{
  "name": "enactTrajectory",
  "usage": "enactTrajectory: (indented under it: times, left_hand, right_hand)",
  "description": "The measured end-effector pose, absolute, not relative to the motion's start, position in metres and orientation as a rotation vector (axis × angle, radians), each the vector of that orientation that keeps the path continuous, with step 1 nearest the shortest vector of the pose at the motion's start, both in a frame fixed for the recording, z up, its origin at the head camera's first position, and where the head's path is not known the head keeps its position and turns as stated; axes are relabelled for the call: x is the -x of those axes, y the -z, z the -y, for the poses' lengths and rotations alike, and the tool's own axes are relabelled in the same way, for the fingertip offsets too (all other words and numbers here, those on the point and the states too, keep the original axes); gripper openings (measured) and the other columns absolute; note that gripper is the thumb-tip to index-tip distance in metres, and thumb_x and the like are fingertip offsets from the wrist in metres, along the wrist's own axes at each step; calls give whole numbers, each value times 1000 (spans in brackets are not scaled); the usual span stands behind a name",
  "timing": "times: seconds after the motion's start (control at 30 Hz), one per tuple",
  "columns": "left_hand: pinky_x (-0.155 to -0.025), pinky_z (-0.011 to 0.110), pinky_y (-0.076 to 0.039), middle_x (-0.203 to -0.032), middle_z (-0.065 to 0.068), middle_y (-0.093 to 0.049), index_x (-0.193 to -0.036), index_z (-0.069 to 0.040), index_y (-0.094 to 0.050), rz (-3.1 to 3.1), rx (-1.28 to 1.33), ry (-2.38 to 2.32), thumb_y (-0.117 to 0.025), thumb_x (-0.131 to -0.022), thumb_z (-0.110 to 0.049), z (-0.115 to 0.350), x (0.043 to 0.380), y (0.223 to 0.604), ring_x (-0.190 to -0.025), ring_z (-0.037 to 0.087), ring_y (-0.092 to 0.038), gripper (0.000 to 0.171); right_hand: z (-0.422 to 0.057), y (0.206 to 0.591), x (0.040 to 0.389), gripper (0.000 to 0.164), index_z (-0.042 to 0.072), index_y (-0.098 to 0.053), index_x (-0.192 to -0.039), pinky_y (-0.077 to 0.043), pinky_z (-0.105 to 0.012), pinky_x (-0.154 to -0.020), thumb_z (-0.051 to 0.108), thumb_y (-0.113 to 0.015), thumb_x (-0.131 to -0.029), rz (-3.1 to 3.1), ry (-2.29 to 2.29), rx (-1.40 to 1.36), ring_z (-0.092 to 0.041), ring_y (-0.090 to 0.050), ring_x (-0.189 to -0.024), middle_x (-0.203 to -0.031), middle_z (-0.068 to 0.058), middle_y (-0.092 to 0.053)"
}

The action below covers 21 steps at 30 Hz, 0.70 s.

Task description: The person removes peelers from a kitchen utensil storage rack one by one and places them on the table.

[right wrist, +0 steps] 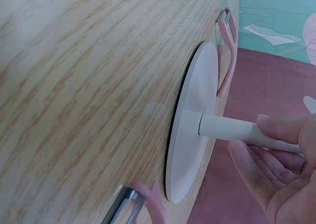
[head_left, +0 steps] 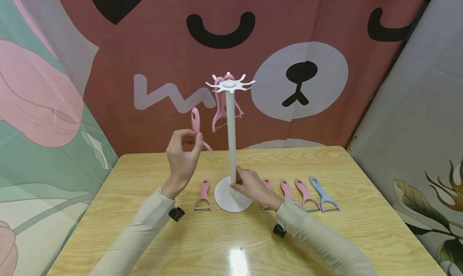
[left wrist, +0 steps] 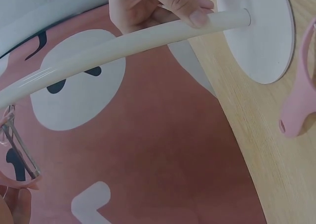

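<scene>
My left hand (head_left: 183,157) pinches a pink peeler (head_left: 195,121), raised left of a white stand's pole (head_left: 231,139), its handle tilted upward. In the left wrist view that peeler's metal blade (left wrist: 20,152) shows at the lower left edge. My right hand (head_left: 253,185) grips the pole low down, just above the round white base (head_left: 231,205); thumb and fingers lie around it in the right wrist view. From the star-shaped hook top (head_left: 238,85) hang pink peelers (head_left: 220,103), partly hidden behind the pole.
On the wooden table (head_left: 231,235), one pink peeler (head_left: 204,189) lies left of the base. Right of it, several pink peelers (head_left: 304,189) and a blue peeler (head_left: 322,191) lie in a row, partly covered by my right arm. A printed curtain (head_left: 162,46) hangs behind the table.
</scene>
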<state>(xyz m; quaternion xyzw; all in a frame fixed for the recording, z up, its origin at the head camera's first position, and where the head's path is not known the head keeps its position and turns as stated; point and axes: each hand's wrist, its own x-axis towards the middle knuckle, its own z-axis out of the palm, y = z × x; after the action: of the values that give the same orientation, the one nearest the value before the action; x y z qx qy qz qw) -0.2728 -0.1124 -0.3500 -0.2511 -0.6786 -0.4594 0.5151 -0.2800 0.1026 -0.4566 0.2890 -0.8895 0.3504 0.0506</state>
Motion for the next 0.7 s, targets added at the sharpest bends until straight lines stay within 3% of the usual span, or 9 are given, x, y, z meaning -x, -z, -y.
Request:
enactTrajectory:
  times: [0.7]
  left_hand:
    - [-68, 24, -54, -90, 13, -64, -97, 5, -63, 1657, 563, 1133, -70, -88, 2, 123, 273, 360, -72, 25, -65, 12]
  right_hand:
    - [-102, 456, 279, 22, 2, -60, -99, -53, -21, -56, 6, -77, -86, 2729, -1071, -846, -12, -66, -71, -81, -4, -68]
